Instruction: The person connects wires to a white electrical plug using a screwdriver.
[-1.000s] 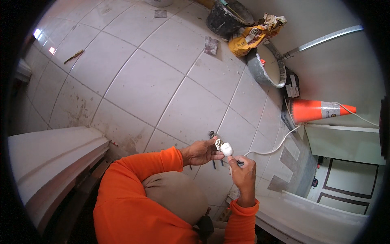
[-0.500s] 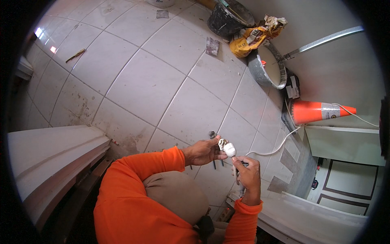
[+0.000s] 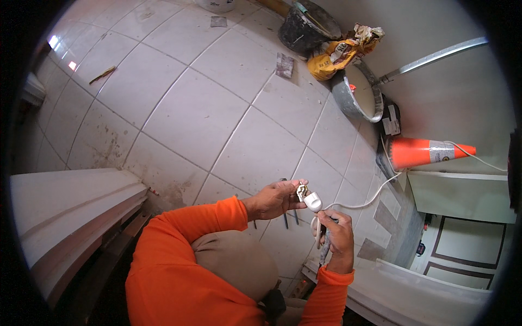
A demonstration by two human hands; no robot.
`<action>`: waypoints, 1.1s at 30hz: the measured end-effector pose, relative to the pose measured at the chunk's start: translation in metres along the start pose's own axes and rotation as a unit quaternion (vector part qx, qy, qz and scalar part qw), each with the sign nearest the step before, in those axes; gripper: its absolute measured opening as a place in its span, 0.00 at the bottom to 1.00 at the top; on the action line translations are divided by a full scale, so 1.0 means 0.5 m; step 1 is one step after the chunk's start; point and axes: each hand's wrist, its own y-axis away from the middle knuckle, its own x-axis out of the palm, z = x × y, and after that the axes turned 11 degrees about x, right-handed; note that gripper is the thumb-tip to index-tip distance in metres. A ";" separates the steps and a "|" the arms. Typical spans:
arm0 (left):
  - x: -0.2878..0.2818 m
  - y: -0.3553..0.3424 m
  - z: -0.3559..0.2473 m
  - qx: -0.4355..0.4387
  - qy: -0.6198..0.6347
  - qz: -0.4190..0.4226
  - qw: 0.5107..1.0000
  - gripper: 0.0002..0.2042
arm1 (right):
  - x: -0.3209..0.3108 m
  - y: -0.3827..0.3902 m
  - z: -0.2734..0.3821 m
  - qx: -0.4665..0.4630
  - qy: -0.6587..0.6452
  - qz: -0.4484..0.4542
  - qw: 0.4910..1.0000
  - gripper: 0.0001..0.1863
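My left hand point(image 3: 276, 200) pinches the opened inner part of a power plug point(image 3: 302, 190), white with brass-coloured metal showing. Just beside it is the white plug cover point(image 3: 313, 202), its narrow end toward my right hand point(image 3: 338, 233). The fingers of that hand are closed on the white cable point(image 3: 316, 232) below the cover. A slim grey, smeared tool point(image 3: 324, 253) sticks out under my right palm; its kind is hidden. Beneath my left hand, dark tool handles point(image 3: 285, 220) show against the floor tiles.
The white cable runs right to an orange traffic cone point(image 3: 410, 152) lying on its side. Behind stand a grey tub point(image 3: 348, 98) of pale liquid, a yellow bag point(image 3: 323, 63) and a black bucket point(image 3: 296, 35). A white ledge point(image 3: 76, 204) lies to my left.
My right hand and the plug cover have shifted slightly right and down. The inner plug part has turned, showing more of its metal. The grey tool below my right hand shows more.
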 end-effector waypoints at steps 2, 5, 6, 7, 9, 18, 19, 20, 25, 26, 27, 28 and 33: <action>-0.001 -0.002 0.003 -0.001 0.004 0.000 1.000 0.17 | -0.005 -0.001 0.000 0.007 -0.021 0.021 1.000 0.15; 0.003 -0.002 0.004 -0.005 0.013 -0.021 1.000 0.18 | 0.004 0.013 0.022 0.007 0.077 -0.006 0.997 0.17; 0.005 -0.001 0.002 -0.007 0.011 -0.024 1.000 0.18 | 0.011 0.018 0.029 0.005 0.130 -0.024 0.991 0.18; 0.007 -0.001 0.001 -0.009 0.010 -0.027 1.000 0.18 | 0.019 0.013 0.022 -0.065 0.160 -0.061 0.983 0.20; 0.013 0.002 -0.005 -0.019 0.000 -0.017 1.000 0.16 | 0.052 0.006 0.018 -0.202 0.214 -0.133 0.947 0.24; 0.016 0.001 0.016 -0.058 0.024 -0.012 0.998 0.16 | 0.083 0.021 0.050 -0.313 0.346 -0.174 0.867 0.12; 0.015 0.000 0.019 -0.063 0.022 -0.018 0.998 0.16 | 0.088 0.025 0.055 -0.291 0.334 -0.170 0.880 0.10; 0.016 -0.001 0.020 -0.069 0.021 -0.022 0.997 0.16 | 0.085 0.023 0.053 -0.287 0.336 -0.165 0.882 0.10; 0.020 -0.006 0.025 -0.111 0.021 -0.084 0.990 0.17 | 0.057 0.005 0.041 -0.292 0.343 -0.131 0.883 0.08; 0.012 -0.005 0.027 -0.112 0.023 -0.075 0.991 0.16 | 0.063 0.009 0.044 -0.258 0.361 -0.141 0.885 0.07; 0.006 -0.004 0.030 -0.114 0.026 -0.066 0.991 0.16 | 0.073 0.016 0.051 -0.223 0.379 -0.152 0.885 0.07; 0.003 -0.003 0.036 -0.115 0.015 -0.078 0.990 0.16 | 0.080 0.020 0.055 -0.189 0.396 -0.162 0.884 0.07; 0.023 -0.003 0.038 -0.110 -0.007 -0.090 0.990 0.16 | 0.083 0.006 0.029 -0.206 0.420 -0.201 0.861 0.08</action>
